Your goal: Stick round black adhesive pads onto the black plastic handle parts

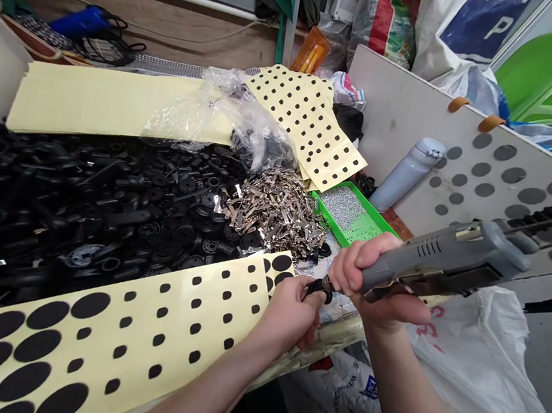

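Pinching a small black part (pixel 319 288) in my left hand (pixel 289 313), I steady it mid-frame against the tip of the grey power driver (pixel 448 261) gripped in my right hand (pixel 372 276).

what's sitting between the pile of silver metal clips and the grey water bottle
In the head view, a green tray holding small silvery bits lies between the metal clips and the water bottle.

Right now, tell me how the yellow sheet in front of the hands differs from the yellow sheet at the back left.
The near sheet carries black adhesive dots, small rounds and large ovals; the back sheet is plain, with no dots showing. The near sheet lies bare beside the left hand; the back sheet is partly covered by clear plastic bags. Both are pale yellow, lie flat and border the pile of black parts.
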`<state>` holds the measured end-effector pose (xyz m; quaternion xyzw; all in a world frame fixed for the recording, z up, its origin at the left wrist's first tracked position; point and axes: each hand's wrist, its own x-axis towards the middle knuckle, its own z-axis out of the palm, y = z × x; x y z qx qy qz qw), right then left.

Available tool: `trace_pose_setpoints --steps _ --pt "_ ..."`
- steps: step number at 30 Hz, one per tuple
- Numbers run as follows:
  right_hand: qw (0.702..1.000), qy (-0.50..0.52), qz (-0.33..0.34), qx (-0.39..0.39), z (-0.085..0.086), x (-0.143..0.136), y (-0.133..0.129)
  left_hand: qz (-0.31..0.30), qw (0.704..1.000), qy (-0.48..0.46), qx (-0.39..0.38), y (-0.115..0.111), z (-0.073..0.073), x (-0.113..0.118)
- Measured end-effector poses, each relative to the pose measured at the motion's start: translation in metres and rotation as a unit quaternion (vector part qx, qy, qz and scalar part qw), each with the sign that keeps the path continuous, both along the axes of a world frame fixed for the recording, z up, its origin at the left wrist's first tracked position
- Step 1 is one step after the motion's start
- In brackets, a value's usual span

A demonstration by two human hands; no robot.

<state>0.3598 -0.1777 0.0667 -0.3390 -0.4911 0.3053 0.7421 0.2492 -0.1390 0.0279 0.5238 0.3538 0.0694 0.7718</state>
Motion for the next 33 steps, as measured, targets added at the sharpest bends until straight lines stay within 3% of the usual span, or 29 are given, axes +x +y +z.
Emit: trace_pose_setpoints --steps 11,16,20,23,26,28,29,31,33 --pt "1.0 0.002 0.015 0.014 0.007 0.0 0.0 0.0 1.0 -0.02 -0.014 0.0 -0.005 0.001" --pt "0.999 -0.005 -0.053 0.0 0.009 0.005 -0.004 -0.002 0.999 -0.046 -0.022 0.001 -0.006 -0.002" --pt "0.991 -0.049 -0.101 -0.068 0.003 0.013 -0.013 -0.002 0.997 -0.07 -0.028 0.001 -0.001 -0.017" --pt "0.947 -0.179 -0.205 -0.172 0.0 0.014 -0.028 0.008 0.997 -0.065 -0.037 0.0 0.006 -0.028" --pt "0.835 -0.363 -0.321 -0.262 0.006 0.003 -0.05 0.032 0.998 -0.036 -0.041 -0.004 0.012 -0.037" --pt "0.761 -0.456 -0.349 -0.301 0.011 -0.009 -0.065 0.057 0.998 -0.011 -0.029 -0.008 0.012 -0.041" --pt "0.741 -0.489 -0.339 -0.311 0.013 -0.017 -0.072 0.069 0.998 0.0 -0.014 -0.01 0.011 -0.043" --pt "0.737 -0.519 -0.295 -0.317 0.013 -0.033 -0.08 0.089 0.995 0.014 0.04 -0.014 0.005 -0.048" --pt "0.76 -0.517 -0.258 -0.299 0.008 -0.049 -0.08 0.092 0.988 0.016 0.12 -0.018 -0.002 -0.054"
